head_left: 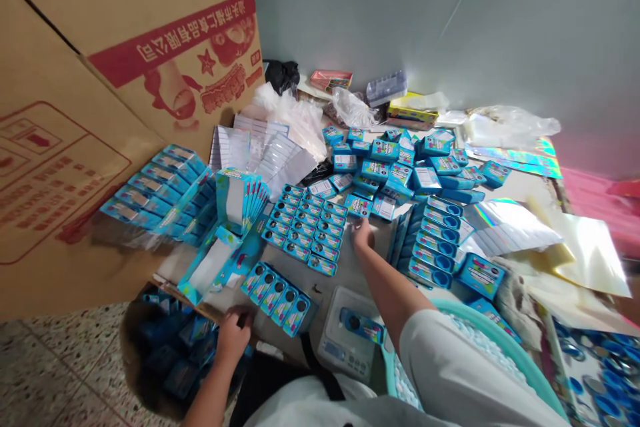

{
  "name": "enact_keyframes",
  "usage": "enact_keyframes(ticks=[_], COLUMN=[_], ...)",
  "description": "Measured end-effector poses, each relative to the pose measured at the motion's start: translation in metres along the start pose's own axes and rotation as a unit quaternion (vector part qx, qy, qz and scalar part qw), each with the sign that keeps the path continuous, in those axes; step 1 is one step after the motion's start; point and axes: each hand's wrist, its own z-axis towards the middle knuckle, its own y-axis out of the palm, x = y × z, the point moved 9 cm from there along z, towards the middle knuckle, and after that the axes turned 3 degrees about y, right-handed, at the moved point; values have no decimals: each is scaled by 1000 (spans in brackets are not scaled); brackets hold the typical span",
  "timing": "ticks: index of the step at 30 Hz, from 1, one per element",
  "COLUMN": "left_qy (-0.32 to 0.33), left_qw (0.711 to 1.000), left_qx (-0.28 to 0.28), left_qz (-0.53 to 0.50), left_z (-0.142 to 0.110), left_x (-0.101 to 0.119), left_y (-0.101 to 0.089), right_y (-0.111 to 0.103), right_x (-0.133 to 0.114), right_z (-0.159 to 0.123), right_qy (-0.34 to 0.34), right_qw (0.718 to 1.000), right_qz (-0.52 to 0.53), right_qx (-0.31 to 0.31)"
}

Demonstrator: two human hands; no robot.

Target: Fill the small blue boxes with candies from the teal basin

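My right hand [363, 237] reaches forward to the near edge of a heap of small blue boxes [385, 150]. Its fingers are closed on one small blue box [359, 205], though the fingertips are partly hidden. My left hand [235, 333] is low by the table's front edge, its fingers apart and holding nothing. Just beyond it stands a short row of blue boxes with round openings [276, 297]. Farther in, a block of similar boxes [303, 227] is set out in rows. A blue container lies on a white digital scale [345, 363] between my arms.
A teal basin [530, 380] full of small white pieces sits under my right arm. A large cardboard carton [175, 33] rises at left, with packed blue boxes [155, 190] against it. Flattened blue card [207, 267], more boxes [435, 247] and shiny film [590, 247] lie around.
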Motion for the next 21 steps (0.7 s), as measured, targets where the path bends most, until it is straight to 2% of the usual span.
enact_keyframes(ticks=[5, 10, 17, 21], left_qy=[4, 0, 6, 13], left_qw=[1000, 1000, 999, 1000], left_qx=[15, 23, 26, 24], left_qz=[-7, -13, -20, -12], left_z=[0, 0, -1, 0], left_x=[4, 1, -2, -1], left_y=[-3, -2, -3, -3], right_y=[-8, -9, -4, -4], right_x=[18, 14, 0, -19], right_z=[6, 9, 6, 1], right_qy=[96, 133, 123, 61], right_qw=[992, 983, 981, 984], right_qz=[58, 101, 144, 168], right_qx=[62, 76, 41, -16])
